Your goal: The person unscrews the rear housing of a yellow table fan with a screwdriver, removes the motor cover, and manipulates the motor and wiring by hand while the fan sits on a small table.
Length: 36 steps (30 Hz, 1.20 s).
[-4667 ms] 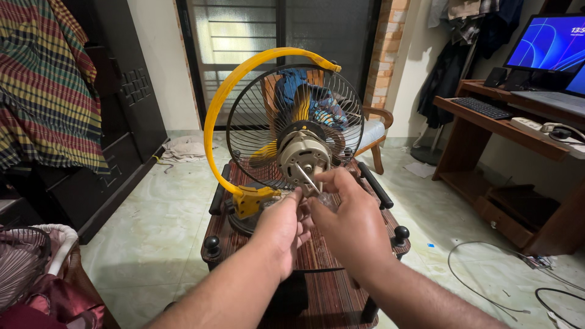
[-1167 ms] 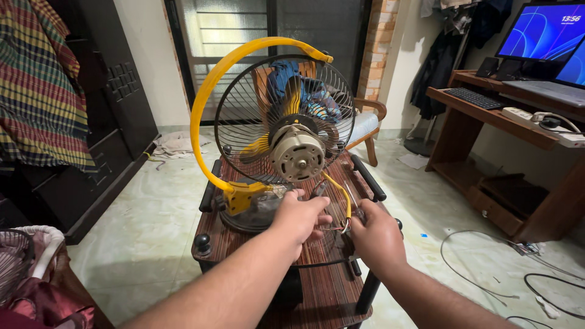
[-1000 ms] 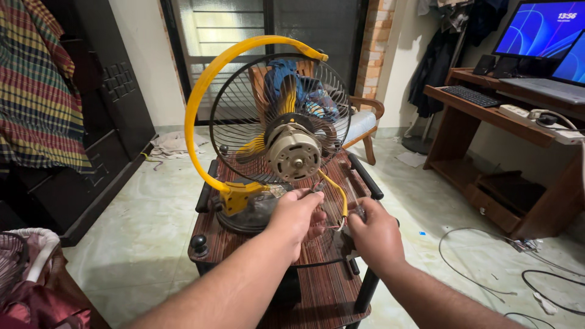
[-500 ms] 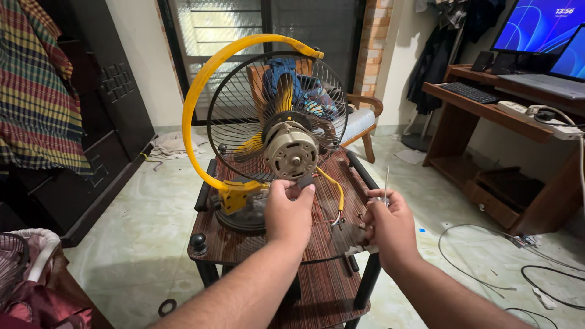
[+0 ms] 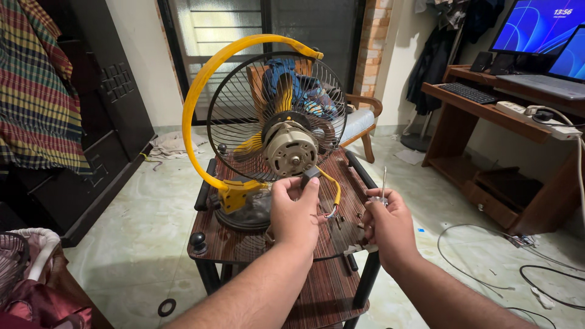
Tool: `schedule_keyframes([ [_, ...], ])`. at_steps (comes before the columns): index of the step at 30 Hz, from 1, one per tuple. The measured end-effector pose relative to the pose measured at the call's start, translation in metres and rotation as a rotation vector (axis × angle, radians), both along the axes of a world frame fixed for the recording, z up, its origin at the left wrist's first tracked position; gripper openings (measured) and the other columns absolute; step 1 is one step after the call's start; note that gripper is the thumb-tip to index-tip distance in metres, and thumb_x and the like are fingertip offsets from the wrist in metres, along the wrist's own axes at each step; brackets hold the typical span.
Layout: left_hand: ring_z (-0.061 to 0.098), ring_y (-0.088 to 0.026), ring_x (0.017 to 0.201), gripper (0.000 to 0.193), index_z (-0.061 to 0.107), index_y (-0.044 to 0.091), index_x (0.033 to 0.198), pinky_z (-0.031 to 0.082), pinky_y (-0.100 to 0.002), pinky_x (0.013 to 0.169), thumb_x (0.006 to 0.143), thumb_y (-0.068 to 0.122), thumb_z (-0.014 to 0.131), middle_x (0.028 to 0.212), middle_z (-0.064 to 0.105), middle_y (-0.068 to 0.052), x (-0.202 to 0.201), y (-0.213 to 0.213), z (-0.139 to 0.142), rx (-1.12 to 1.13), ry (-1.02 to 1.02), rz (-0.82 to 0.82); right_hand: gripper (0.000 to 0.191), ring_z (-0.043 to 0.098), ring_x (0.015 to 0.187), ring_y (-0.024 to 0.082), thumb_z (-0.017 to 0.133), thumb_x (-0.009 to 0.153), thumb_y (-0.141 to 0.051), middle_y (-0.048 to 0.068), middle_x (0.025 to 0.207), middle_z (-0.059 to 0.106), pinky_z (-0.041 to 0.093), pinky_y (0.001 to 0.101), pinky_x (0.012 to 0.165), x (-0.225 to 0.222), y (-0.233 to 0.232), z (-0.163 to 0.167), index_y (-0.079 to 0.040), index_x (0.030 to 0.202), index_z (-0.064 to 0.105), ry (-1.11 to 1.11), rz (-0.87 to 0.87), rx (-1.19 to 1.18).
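Head cam, black capacitor (image 5: 309, 175) in left hand (image 5: 294, 210) fingers, screwdriver (image 5: 383, 181) in right hand (image 5: 390, 224)

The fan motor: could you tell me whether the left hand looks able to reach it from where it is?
Probably yes: the left hand holds a small dark part just below the bare motor, with nothing between them.

Dark striped wooden table (image 5: 244, 242) carries fan (image 5: 268, 134) (yellow-framed), small screws (image 5: 339, 220).

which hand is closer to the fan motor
Left. The left hand is just below the fan motor, pinching a small dark part by it. The right hand is off to the side, holding a thin tool.
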<state>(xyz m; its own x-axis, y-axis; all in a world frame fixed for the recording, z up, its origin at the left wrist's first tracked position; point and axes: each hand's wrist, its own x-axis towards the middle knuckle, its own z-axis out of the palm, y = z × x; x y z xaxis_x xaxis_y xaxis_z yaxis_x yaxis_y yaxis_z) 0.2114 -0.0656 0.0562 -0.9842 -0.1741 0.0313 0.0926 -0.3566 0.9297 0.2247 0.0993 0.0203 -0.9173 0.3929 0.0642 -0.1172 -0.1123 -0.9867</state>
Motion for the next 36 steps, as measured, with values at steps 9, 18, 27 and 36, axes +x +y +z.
schedule_keyframes([
  [9,0.061,-0.009,0.073,0.037,0.052,0.010,0.114,0.055,-0.028,0.052,0.087,0.023,0.074,0.094,0.063,-0.003,0.005,0.002,0.015,0.120,-0.069,-0.001,0.024,0.045,0.045,0.011,0.054,0.092,-0.011,0.004,0.067,0.057,0.033,0.0271,0.039,0.001,0.000,0.000,-0.014,0.116,0.054,-0.017,0.004,0.025],
  [18,0.063,-0.011,0.081,0.024,0.064,0.016,0.101,0.056,-0.030,0.061,0.085,0.026,0.078,0.090,0.063,0.003,-0.004,0.000,0.013,0.417,-0.283,-0.154,0.024,0.046,0.045,0.010,0.055,0.091,-0.010,0.003,0.068,0.057,0.034,0.0268,0.039,-0.001,-0.003,0.000,-0.013,0.115,0.056,-0.020,0.006,0.031],
  [27,0.065,-0.014,0.088,0.036,0.057,0.016,0.110,0.062,-0.040,0.075,0.085,0.036,0.074,0.107,0.066,0.001,-0.004,-0.003,0.016,0.513,-0.256,-0.345,0.024,0.046,0.045,0.011,0.055,0.091,-0.010,0.004,0.068,0.057,0.034,0.0275,0.039,0.000,-0.004,0.003,-0.012,0.115,0.056,-0.038,0.003,0.040],
  [36,0.067,-0.016,0.093,0.030,0.056,0.009,0.109,0.063,-0.037,0.080,0.093,0.027,0.074,0.104,0.061,-0.005,-0.010,-0.011,0.012,0.559,-0.339,-0.278,0.022,0.046,0.046,0.011,0.055,0.093,-0.011,0.003,0.069,0.056,0.033,0.0282,0.039,0.002,-0.005,0.006,-0.012,0.115,0.057,-0.067,-0.002,0.057],
])
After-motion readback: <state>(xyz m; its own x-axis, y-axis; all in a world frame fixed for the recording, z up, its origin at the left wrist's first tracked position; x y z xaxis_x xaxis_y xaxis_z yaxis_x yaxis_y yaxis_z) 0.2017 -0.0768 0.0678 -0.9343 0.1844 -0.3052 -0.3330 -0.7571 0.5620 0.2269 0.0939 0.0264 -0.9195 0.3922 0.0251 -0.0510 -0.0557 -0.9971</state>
